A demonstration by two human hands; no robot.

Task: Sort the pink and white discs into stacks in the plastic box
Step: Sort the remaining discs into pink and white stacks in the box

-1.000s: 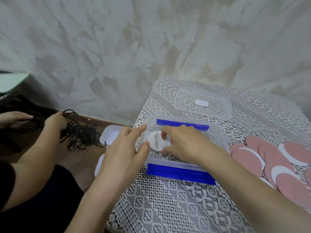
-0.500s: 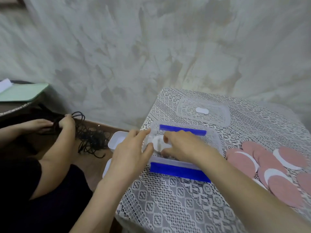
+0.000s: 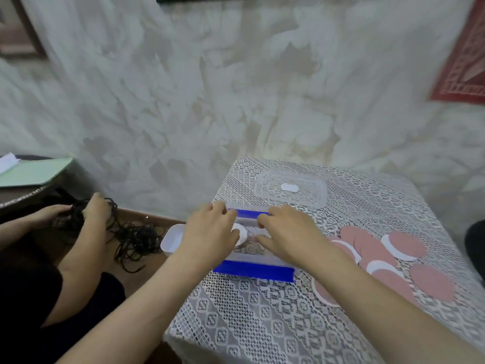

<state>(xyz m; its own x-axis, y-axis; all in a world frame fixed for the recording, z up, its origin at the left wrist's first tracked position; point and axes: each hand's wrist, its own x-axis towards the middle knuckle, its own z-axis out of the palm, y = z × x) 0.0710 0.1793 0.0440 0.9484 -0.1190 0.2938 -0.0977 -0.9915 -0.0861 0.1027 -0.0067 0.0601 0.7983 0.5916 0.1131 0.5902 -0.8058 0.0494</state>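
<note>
The clear plastic box (image 3: pixel 253 269) with blue clasps stands near the table's left edge. A white disc (image 3: pixel 242 233) lies inside at its left end, partly under my left hand (image 3: pixel 210 235), which rests on the box's left rim with its fingers on the disc. Over the middle of the box, my right hand (image 3: pixel 286 232) has its fingers spread and holds nothing that I can see. Several pink discs (image 3: pixel 404 245) and white discs (image 3: pixel 378 266) lie overlapping on the lace cloth to the right of the box.
The clear lid (image 3: pixel 291 191) lies behind the box. Off the table's left edge sits a white tray (image 3: pixel 173 236). On the left, another person's hands (image 3: pixel 94 208) handle a tangle of black cord (image 3: pixel 133 237). Something dark (image 3: pixel 476 243) stands at the right edge.
The view tilted up. My left hand moved from the box's left side onto its rim and the white disc. My right hand shifted right, off the disc, and spread its fingers.
</note>
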